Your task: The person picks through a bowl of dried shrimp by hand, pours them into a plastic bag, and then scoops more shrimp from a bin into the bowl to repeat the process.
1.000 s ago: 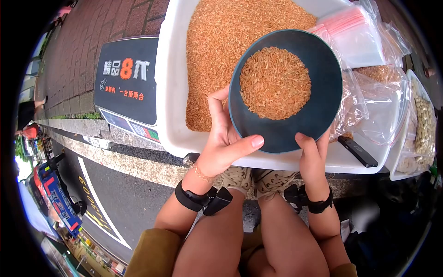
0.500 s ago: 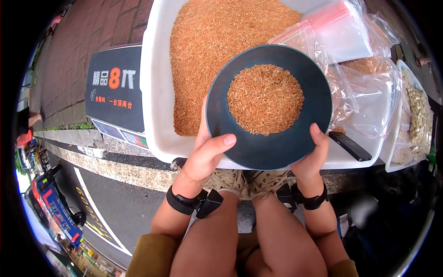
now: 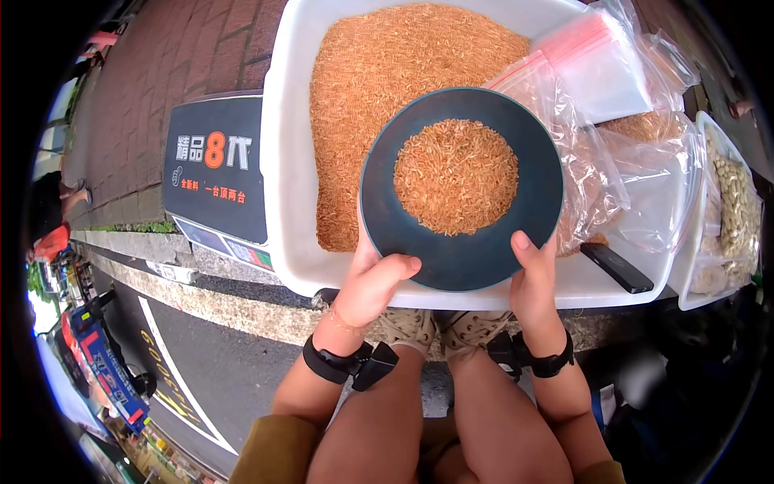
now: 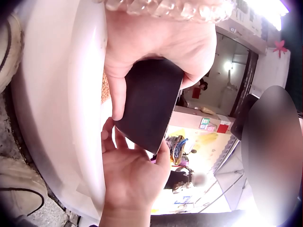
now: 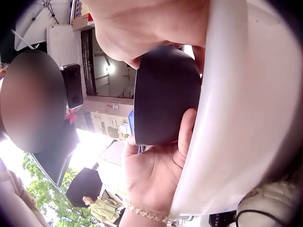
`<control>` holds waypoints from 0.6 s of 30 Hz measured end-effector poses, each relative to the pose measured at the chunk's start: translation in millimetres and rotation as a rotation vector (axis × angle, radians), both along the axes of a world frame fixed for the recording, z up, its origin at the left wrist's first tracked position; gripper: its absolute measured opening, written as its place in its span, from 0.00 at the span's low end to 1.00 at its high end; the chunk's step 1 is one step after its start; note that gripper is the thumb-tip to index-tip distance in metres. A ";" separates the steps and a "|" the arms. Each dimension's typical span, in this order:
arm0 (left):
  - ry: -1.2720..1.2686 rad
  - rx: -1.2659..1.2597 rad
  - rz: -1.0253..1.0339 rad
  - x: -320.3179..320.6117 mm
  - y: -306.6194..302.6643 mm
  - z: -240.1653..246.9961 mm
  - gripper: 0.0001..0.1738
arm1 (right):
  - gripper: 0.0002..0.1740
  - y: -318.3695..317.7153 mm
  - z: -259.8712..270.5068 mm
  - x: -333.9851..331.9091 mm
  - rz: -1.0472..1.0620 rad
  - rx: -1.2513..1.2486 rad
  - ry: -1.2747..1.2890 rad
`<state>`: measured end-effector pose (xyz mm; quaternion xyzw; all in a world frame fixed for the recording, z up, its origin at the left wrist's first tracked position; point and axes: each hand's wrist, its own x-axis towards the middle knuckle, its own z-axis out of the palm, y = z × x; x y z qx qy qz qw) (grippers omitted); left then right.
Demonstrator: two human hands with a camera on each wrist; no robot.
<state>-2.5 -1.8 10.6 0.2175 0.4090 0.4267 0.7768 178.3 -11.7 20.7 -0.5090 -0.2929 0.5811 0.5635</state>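
head: i have one dark bowl [image 3: 538,206] of grain [image 3: 455,177] in two hands, left hand [image 3: 369,289] and right hand [image 3: 534,284] gripping it, thumbs inside the rim, other fingers mostly hidden; one white tub [image 3: 280,177] below, top cut off. bowl's shifted left over tub since last frame. left wrist: bowl's outer wall only, contents hidden. right wrist: same.

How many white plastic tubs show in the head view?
2: the large white plastic tub of reddish-brown grain, under the round dark bowl, and a smaller white plastic tub at right, holding pale bean-like pieces. Others may be hidden.
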 end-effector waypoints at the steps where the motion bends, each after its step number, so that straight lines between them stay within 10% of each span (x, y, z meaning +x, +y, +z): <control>1: 0.025 0.027 -0.006 0.5 -0.6 -0.9 0.51 | 0.37 -1.5 2.1 0.7 0.101 -0.037 0.011; 18: -0.019 -0.053 0.063 7.5 8.9 3.7 0.49 | 0.37 0.9 -0.2 -3.6 0.164 -0.102 -0.088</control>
